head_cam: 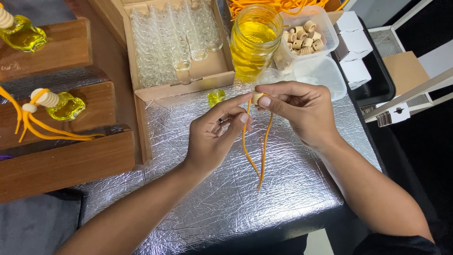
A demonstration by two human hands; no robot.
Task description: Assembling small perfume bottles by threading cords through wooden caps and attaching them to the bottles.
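An open brown cardboard box sits at top centre of the frame, packed with rows of small clear glass bottles. Three small white cartons stand stacked along the upper right, beside a clear plastic tub. A flat brown card sheet lies further right. No labels, signs or screens are visible.

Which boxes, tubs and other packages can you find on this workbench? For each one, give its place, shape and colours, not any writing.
Cardboard box: back centre, open, brown, rows of small clear glass bottles.
Glass jar: right of it, round, yellow liquid.
Plastic tub: back right, clear, rectangular, wooden caps inside.
Small white boxes: far right, stacked, plain.
No screens or signs show.
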